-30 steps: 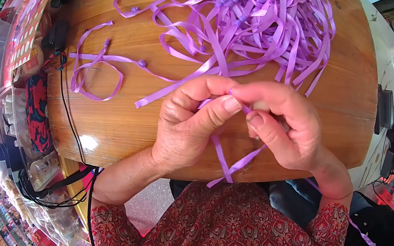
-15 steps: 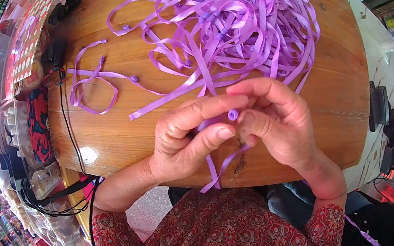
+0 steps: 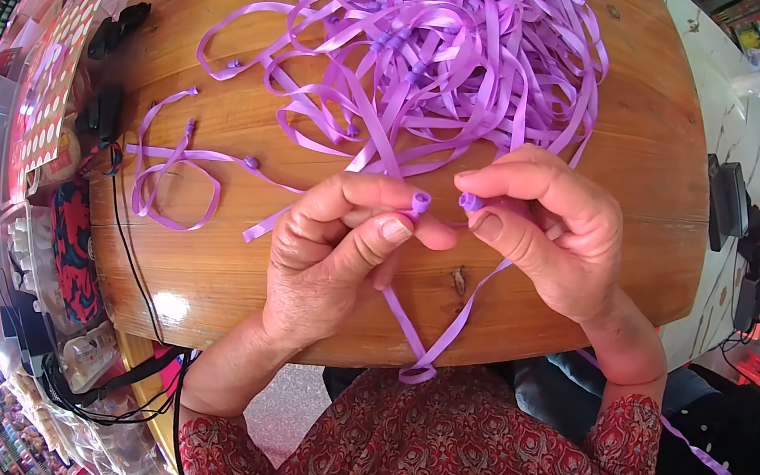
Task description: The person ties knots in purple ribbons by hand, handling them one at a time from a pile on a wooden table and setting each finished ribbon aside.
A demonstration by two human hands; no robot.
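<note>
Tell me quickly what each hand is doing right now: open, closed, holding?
Left hand: closed, holding a small purple piece at its fingertips.
Right hand: closed, pinching another small purple piece between thumb and index finger.

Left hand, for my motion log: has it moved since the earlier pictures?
Yes, to the left: the left hand is now nearer the red-and-dark patterned item at the left edge of the wooden table.

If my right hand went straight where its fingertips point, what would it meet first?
Likely the small purple piece pinched in your left hand, across the gap, though depth is unclear.
</note>
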